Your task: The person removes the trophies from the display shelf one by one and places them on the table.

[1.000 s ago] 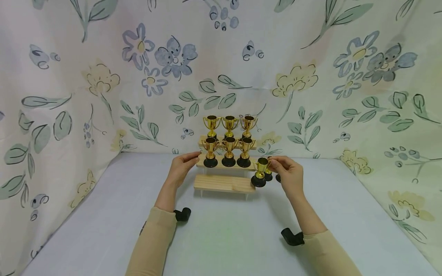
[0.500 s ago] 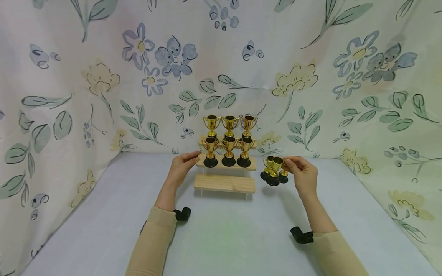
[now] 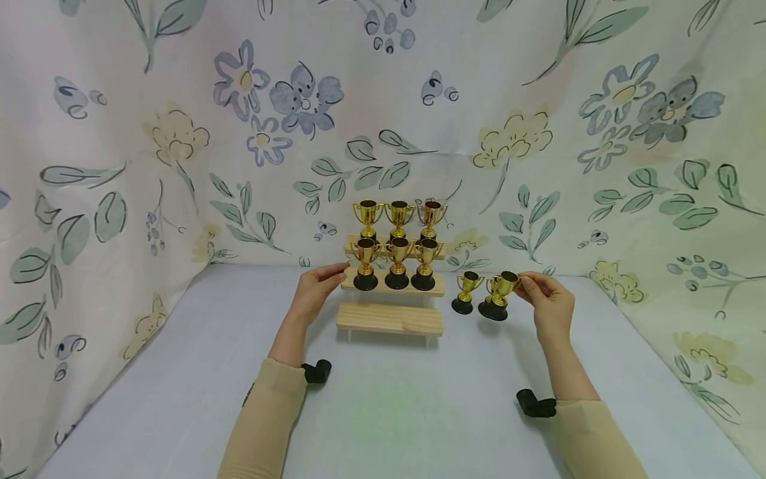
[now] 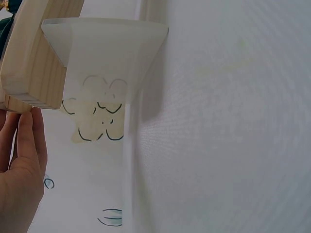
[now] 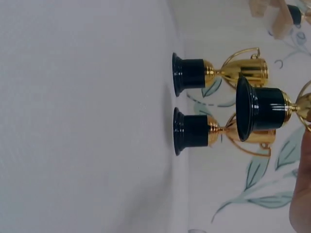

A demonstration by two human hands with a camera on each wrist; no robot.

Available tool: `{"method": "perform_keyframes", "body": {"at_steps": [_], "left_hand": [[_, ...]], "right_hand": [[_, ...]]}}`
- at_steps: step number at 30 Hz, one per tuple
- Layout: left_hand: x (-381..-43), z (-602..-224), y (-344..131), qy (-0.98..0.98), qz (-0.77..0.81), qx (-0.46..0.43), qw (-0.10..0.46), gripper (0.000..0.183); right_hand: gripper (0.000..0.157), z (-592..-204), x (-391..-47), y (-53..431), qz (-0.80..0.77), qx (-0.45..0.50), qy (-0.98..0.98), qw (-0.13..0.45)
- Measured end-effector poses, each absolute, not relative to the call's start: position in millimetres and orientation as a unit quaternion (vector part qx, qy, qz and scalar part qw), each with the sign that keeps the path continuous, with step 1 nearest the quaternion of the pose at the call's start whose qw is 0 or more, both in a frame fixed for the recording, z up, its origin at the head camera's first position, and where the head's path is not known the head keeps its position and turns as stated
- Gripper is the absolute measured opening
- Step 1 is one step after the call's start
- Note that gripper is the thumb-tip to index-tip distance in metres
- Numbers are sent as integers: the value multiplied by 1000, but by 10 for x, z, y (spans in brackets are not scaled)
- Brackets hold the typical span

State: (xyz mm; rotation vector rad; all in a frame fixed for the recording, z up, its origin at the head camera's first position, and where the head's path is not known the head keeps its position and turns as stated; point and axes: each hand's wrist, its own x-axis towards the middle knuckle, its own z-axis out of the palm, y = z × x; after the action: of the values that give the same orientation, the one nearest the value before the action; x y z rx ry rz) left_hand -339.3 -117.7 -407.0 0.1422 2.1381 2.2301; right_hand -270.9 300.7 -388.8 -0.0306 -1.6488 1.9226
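Observation:
My right hand [image 3: 552, 309] pinches a small gold trophy [image 3: 507, 283] by its handle, right of the stepped wooden stand [image 3: 389, 319]. In the right wrist view, the held trophy's black base [image 5: 269, 108] hangs off the table, nearer than two standing trophies. One of these, a gold trophy [image 3: 469, 283], stands left of it; the other trophy [image 5: 194, 131] is mostly hidden behind it in the head view. At the left end of the middle step, my left hand [image 3: 314, 293] pinches the stand's edge, its fingertips [image 4: 35, 114] against the wood in the left wrist view.
Three gold trophies [image 3: 397, 256] line the middle step, and three more trophies [image 3: 398, 216] line the top one. The front step carries nothing. A floral cloth [image 3: 383, 100] hangs behind and at the sides of the white table [image 3: 383, 406].
My right hand has carried the trophy rightward, away from the stand's front step, past the left standing trophy to overlap the right one. The left hand has stayed at the stand.

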Motion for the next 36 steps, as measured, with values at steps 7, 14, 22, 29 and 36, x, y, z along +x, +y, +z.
{"method": "perform_keyframes", "body": {"at_steps": [7, 14, 22, 29, 36], "left_hand": [[-3393, -4072, -1180, 687, 724, 49, 20, 40], [-3382, -4064, -1194, 676, 734, 58, 27, 42], [-3376, -4062, -1183, 677, 733, 65, 32, 42], [-3388, -4062, -1172, 676, 733, 68, 29, 41], [-3375, -4065, -1191, 682, 727, 73, 31, 42]], "right_hand": [[6, -3927, -2731, 3128, 731, -27, -608, 307], [8, -3933, -2718, 3242, 747, -50, -587, 309], [9, -3932, -2693, 3337, 778, -73, -548, 299], [10, -4013, -2800, 3433, 783, -97, -540, 294], [12, -4052, -2843, 3473, 782, -101, -548, 280]]}}
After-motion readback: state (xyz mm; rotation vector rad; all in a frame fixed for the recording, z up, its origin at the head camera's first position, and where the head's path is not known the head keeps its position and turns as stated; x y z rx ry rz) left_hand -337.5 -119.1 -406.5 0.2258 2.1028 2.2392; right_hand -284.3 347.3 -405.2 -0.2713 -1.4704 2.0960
